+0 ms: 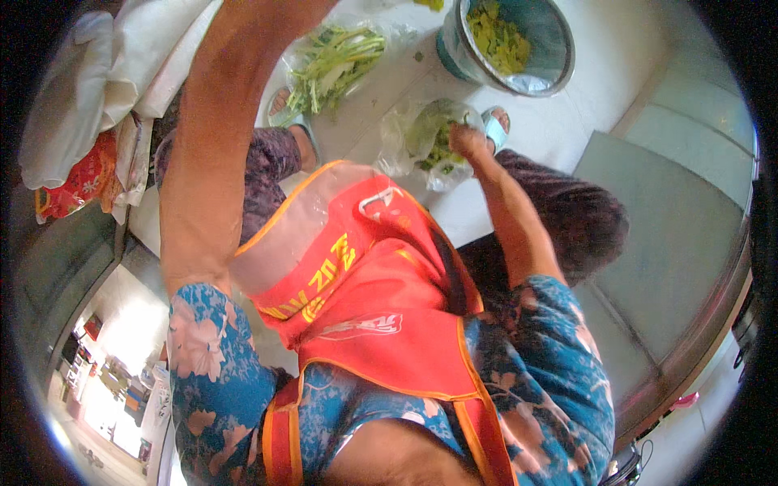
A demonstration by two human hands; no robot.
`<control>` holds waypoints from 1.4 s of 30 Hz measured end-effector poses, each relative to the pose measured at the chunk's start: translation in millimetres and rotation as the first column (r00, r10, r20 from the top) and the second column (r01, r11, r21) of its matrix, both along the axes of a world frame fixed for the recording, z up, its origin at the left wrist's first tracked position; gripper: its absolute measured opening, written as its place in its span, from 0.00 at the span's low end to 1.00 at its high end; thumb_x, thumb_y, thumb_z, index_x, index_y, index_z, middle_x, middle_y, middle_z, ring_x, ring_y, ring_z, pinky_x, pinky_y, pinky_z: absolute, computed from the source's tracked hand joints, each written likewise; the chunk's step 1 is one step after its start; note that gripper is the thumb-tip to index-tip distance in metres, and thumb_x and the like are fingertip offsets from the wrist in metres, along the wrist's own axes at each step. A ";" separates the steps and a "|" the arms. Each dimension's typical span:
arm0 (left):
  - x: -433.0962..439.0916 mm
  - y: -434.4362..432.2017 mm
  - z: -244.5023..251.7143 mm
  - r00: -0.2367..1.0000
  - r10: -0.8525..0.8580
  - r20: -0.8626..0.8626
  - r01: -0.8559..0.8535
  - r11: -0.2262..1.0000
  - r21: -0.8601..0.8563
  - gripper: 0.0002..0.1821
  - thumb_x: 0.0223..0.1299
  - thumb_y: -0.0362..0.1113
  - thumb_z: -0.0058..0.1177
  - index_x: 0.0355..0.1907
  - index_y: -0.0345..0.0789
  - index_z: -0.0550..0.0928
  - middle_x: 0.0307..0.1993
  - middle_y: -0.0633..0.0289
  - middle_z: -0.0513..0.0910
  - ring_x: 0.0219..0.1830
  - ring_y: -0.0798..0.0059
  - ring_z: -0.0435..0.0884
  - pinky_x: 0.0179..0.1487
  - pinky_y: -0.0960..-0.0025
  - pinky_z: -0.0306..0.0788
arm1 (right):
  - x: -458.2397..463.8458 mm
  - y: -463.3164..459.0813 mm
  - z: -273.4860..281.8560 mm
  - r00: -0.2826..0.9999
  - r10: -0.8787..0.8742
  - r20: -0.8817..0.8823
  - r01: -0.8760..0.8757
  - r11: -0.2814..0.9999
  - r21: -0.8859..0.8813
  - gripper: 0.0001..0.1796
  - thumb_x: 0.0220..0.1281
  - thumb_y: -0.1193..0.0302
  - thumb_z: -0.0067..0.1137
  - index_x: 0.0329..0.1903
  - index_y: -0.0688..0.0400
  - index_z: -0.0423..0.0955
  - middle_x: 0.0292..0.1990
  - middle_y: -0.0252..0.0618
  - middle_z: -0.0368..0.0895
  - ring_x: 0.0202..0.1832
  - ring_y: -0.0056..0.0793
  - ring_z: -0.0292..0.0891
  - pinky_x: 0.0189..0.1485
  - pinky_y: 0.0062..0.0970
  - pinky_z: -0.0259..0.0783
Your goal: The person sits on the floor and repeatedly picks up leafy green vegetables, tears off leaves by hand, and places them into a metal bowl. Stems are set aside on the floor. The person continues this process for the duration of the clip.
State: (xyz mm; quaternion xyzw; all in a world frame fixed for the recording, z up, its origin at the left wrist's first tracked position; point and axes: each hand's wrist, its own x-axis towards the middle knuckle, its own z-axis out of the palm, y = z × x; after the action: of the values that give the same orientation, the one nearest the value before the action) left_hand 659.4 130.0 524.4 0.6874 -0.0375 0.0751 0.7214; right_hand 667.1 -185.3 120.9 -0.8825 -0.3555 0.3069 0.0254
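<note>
My right hand (469,141) is curled at a clear plastic bag (395,136) on the floor between my feet. Leafy greens (436,149) lie in this bag. A thin green stem shows just above my fingers, which seem closed on some of the greens, though blur hides the detail. My left arm (213,140) reaches forward past the top edge, so the left hand is out of view. Beside that arm, a bunch of green stalks with leaves (340,67) rests on another clear plastic bag.
A teal bin (453,51) with yellowish leaves (495,39) inside stands ahead to the right. White sacks (67,103) and a red printed package (82,179) are at the left. Grey-green cabinet panels (656,243) rise at the right. A red apron (377,285) covers my lap.
</note>
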 end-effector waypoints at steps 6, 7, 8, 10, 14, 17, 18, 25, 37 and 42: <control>-4.0 7.6 10.9 0.996 0.000 -0.084 0.004 0.999 0.054 0.17 0.68 0.40 0.49 0.48 0.27 0.73 0.25 0.58 0.81 0.24 0.77 0.80 0.27 0.76 0.73 | -30.1 26.8 -49.7 1.000 0.008 -0.020 -0.009 0.999 -0.050 0.15 0.51 0.68 0.54 0.41 0.59 0.80 0.42 0.52 0.81 0.44 0.48 0.80 0.45 0.45 0.76; -4.5 8.3 9.1 0.996 0.003 -0.088 0.003 0.998 0.067 0.16 0.67 0.39 0.49 0.48 0.27 0.72 0.25 0.59 0.81 0.24 0.77 0.80 0.27 0.76 0.73 | -29.9 35.8 -45.8 0.997 0.041 -0.071 -0.044 0.998 -0.047 0.16 0.54 0.66 0.53 0.44 0.57 0.80 0.46 0.52 0.81 0.47 0.48 0.80 0.47 0.45 0.76; -3.2 9.7 7.0 0.997 -0.003 -0.083 0.010 0.996 0.083 0.16 0.67 0.39 0.50 0.48 0.27 0.72 0.25 0.59 0.81 0.25 0.77 0.80 0.27 0.76 0.72 | -25.9 43.3 -35.5 0.990 0.056 -0.131 -0.072 0.990 -0.124 0.16 0.53 0.66 0.54 0.43 0.57 0.79 0.44 0.51 0.81 0.45 0.48 0.80 0.45 0.45 0.76; -3.0 13.0 2.6 0.984 -0.107 -0.141 0.120 0.989 0.088 0.15 0.66 0.41 0.51 0.46 0.32 0.76 0.30 0.61 0.82 0.33 0.78 0.81 0.37 0.74 0.73 | -10.7 55.8 5.9 0.962 0.106 -0.251 -0.166 0.959 -0.228 0.16 0.50 0.67 0.56 0.43 0.57 0.79 0.41 0.50 0.82 0.43 0.49 0.80 0.42 0.44 0.77; -8.2 9.2 -7.9 0.946 -0.236 -0.221 0.255 0.965 0.062 0.13 0.65 0.35 0.51 0.49 0.33 0.77 0.29 0.65 0.82 0.30 0.83 0.79 0.32 0.79 0.70 | 41.0 96.0 142.6 0.989 0.032 -0.145 -0.041 0.998 -0.057 0.16 0.54 0.65 0.56 0.45 0.55 0.78 0.37 0.46 0.82 0.40 0.47 0.80 0.41 0.41 0.78; -11.6 7.0 -14.9 0.855 -0.361 -0.372 0.434 0.891 0.134 0.10 0.60 0.30 0.51 0.44 0.32 0.78 0.28 0.65 0.81 0.31 0.82 0.78 0.36 0.78 0.71 | 79.0 128.2 242.8 0.287 -0.049 -0.957 0.856 0.462 0.233 0.28 0.70 0.49 0.40 0.51 0.62 0.73 0.43 0.48 0.81 0.43 0.45 0.79 0.49 0.44 0.75; -16.7 4.2 -18.6 0.854 -0.350 -0.386 0.446 0.874 0.194 0.09 0.60 0.29 0.51 0.42 0.32 0.79 0.29 0.66 0.81 0.31 0.82 0.78 0.36 0.76 0.71 | 87.2 128.3 270.4 -0.043 0.416 -0.908 0.946 0.308 0.096 0.32 0.72 0.48 0.34 0.57 0.65 0.66 0.48 0.52 0.77 0.49 0.44 0.76 0.55 0.43 0.71; -16.0 0.3 -49.6 0.838 -0.281 -0.468 0.546 0.448 0.708 0.11 0.47 0.33 0.49 0.32 0.29 0.77 0.27 0.47 0.79 0.33 0.50 0.78 0.37 0.57 0.69 | 121.9 104.3 345.4 0.231 0.296 -0.927 0.968 0.028 0.251 0.26 0.73 0.60 0.37 0.63 0.66 0.60 0.55 0.53 0.72 0.57 0.45 0.70 0.62 0.42 0.65; 6.9 -9.3 -60.0 0.958 -0.135 -0.254 0.227 0.896 0.381 0.19 0.58 0.41 0.57 0.51 0.34 0.79 0.36 0.59 0.85 0.36 0.76 0.82 0.37 0.69 0.74 | 109.8 126.3 352.6 0.340 0.218 -0.915 0.924 0.105 0.368 0.17 0.69 0.68 0.51 0.53 0.68 0.69 0.43 0.44 0.77 0.49 0.39 0.77 0.53 0.43 0.77; 11.0 -10.0 -43.7 0.975 -0.117 -0.190 0.146 0.978 0.148 0.13 0.59 0.34 0.53 0.47 0.36 0.82 0.30 0.66 0.84 0.29 0.83 0.79 0.31 0.77 0.71 | 103.1 147.4 362.2 0.659 0.281 -0.697 0.698 0.114 0.706 0.19 0.71 0.66 0.48 0.56 0.67 0.69 0.50 0.47 0.76 0.52 0.38 0.76 0.54 0.34 0.74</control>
State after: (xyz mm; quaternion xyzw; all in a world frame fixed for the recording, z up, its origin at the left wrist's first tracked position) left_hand 670.5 120.0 480.7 0.7436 -0.0235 -0.0388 0.6671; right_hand 770.3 -37.9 483.1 -0.4920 -0.2737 0.2986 0.7706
